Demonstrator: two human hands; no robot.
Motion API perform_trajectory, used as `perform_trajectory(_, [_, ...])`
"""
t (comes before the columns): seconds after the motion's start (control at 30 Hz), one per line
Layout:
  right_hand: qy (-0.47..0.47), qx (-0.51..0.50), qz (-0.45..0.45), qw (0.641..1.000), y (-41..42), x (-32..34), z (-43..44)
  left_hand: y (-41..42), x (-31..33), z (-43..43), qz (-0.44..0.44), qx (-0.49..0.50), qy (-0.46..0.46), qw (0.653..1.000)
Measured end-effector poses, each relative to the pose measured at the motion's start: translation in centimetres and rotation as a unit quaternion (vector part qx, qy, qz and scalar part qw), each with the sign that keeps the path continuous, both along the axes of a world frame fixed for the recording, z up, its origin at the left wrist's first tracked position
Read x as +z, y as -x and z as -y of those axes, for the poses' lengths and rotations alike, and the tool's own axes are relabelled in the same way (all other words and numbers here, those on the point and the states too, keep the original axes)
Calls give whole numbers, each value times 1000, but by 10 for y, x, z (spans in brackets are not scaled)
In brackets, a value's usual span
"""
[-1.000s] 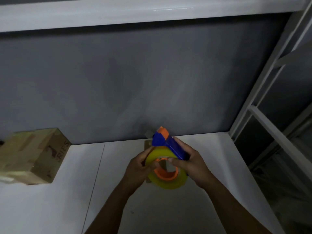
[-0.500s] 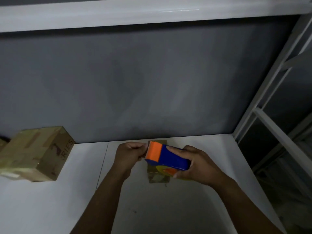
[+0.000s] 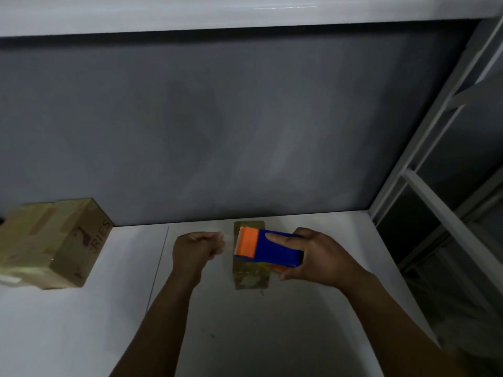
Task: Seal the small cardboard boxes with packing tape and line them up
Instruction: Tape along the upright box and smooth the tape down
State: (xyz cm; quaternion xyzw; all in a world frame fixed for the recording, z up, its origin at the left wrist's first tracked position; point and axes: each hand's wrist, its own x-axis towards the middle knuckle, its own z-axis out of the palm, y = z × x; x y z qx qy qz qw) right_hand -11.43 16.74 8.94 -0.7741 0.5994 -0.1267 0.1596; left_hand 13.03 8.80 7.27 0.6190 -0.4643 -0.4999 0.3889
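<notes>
Just below frame centre, the right hand (image 3: 321, 257) grips the light, rigid blue-and-orange plastic tape dispenser (image 3: 268, 250) by its sides over the small, dentable brown cardboard box (image 3: 251, 277), while the left hand (image 3: 197, 248) pinches the flimsy, sticky clear tape end (image 3: 228, 237).

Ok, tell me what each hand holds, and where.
Right hand grips the tape dispenser by its blue body; left hand seems to pinch the free tape end.

Packing station: white bench (image 3: 272, 336), metal racking (image 3: 435, 191), taped box (image 3: 54, 240).
</notes>
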Motion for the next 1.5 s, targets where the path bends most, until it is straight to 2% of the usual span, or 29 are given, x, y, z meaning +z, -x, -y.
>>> perform_trajectory(0.07, [-1, -11, -26, 1000, 8, -3, -1, -12, -4, 8, 7, 19, -1, 1000])
perform_trajectory(0.37, [14, -33, -87, 996, 39, -23, 4, 4, -39, -7, 94, -45, 26, 994])
perform_trajectory(0.5, [-14, -26, -94, 995, 41, -27, 7, 11, -49, -6, 155, -37, 16, 987])
perform_trajectory(0.63, [-61, -8, -121, 991, 38, -31, 11, 7, -59, -4, 177, -43, -29, 983])
perform_trajectory(0.77, [-53, 3, -144, 988, 34, -41, 13, 4, -71, -9, 187, -39, -38, 981])
perform_trajectory(1.0, [-67, -3, -116, 991, 31, -55, 13, 5, -87, -10, 218, -32, -39, 975])
perform_trajectory(1.13, [-94, -11, -100, 990, 26, -65, 9, 3, -94, -10, 178, -6, -54, 982])
perform_trajectory(1.33, [-89, -13, -99, 991, 15, -75, 8, -2, -102, -12, 167, 0, -3, 986])
perform_trajectory(1.43, [-85, -12, -102, 991, 11, -79, 5, -9, -104, -17, 232, 19, 0, 973])
perform_trajectory(1.5, [-86, -15, -108, 990, 7, -80, 3, -10, -103, -26, 238, 41, 77, 967])
